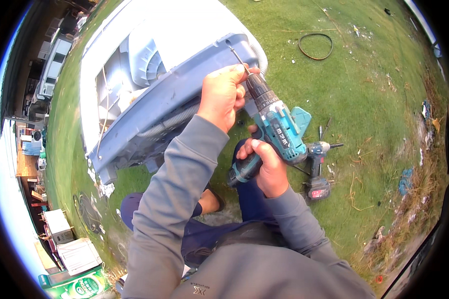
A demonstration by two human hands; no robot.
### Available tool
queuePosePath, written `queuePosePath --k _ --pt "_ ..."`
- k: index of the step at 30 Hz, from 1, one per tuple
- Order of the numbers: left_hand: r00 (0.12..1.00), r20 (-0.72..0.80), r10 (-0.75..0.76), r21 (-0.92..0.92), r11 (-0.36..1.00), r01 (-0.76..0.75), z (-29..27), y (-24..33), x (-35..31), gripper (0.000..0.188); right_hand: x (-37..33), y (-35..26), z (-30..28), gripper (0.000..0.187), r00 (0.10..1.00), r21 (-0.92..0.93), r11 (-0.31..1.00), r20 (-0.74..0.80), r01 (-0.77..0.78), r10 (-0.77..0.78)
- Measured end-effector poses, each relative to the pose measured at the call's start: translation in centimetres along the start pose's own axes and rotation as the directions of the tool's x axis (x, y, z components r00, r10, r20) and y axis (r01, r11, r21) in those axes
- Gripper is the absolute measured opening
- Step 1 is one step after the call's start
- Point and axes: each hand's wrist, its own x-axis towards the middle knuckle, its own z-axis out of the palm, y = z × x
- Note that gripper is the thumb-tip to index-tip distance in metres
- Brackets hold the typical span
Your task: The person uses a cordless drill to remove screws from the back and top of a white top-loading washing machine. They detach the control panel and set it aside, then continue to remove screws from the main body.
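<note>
My right hand is wrapped round the handle of a teal and black cordless drill, which points up and to the left. At the front of its chuck, my left hand is closed, with thumb and fingers pinching a long thin driver bit. The bit's tip lies over the corner of the grey-blue plastic base of a white washing machine tipped on its side. Whether the tip touches the base I cannot tell. Part of the bit is hidden behind my fingers.
A second cordless driver lies on the green ground right of my legs, beside a screwdriver. A grey corrugated hose runs along the machine's base. A black belt loop lies far right. Boxes stand at lower left.
</note>
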Motion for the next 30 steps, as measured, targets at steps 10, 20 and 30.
queuePosePath --k 10,20,30 --pt "0.999 -0.033 0.014 0.063 0.998 -0.012 -1.0 0.5 2.1 0.033 2.4 0.2 2.7 0.039 0.999 0.144 0.989 -0.039 -0.018 0.024" --pt "1.000 -0.008 0.009 0.028 1.000 -0.009 -0.2 1.0 1.5 0.026 2.6 -1.2 3.2 0.037 0.997 0.187 0.981 -0.050 -0.055 0.065" --pt "0.999 0.005 -0.047 -0.034 0.998 0.047 -1.7 1.2 2.7 0.040 2.7 -2.1 4.3 0.034 0.993 0.220 0.970 -0.035 -0.099 0.109"
